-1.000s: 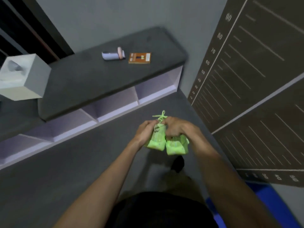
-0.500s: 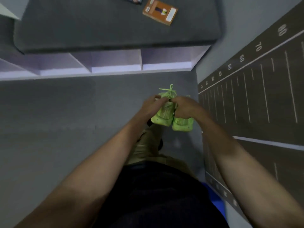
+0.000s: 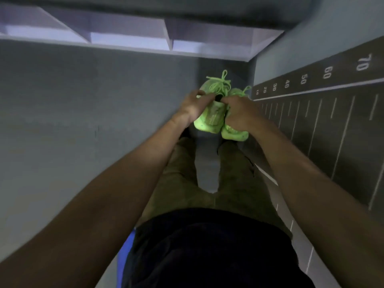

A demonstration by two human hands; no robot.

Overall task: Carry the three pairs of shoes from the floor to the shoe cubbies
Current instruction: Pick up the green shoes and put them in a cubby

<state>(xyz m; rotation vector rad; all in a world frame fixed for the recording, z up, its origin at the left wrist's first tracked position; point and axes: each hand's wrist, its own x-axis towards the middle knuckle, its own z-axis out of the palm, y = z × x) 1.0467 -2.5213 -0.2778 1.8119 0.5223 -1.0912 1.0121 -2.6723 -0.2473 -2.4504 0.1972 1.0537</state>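
The cubbies [image 3: 133, 36] are now seen much closer, filling the top edge of the view. The bench top above them, with the book and bottle on it, has been lost from sight. The shoes [image 3: 216, 113] have been carried nearer the rightmost cubby, and more of the legs is shown below them.

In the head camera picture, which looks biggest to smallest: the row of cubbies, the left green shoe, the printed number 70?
1. Row of cubbies, spanning most of the frame's width.
2. Left green shoe, though nearness to the camera enlarges it.
3. Number 70, clearly smallest.
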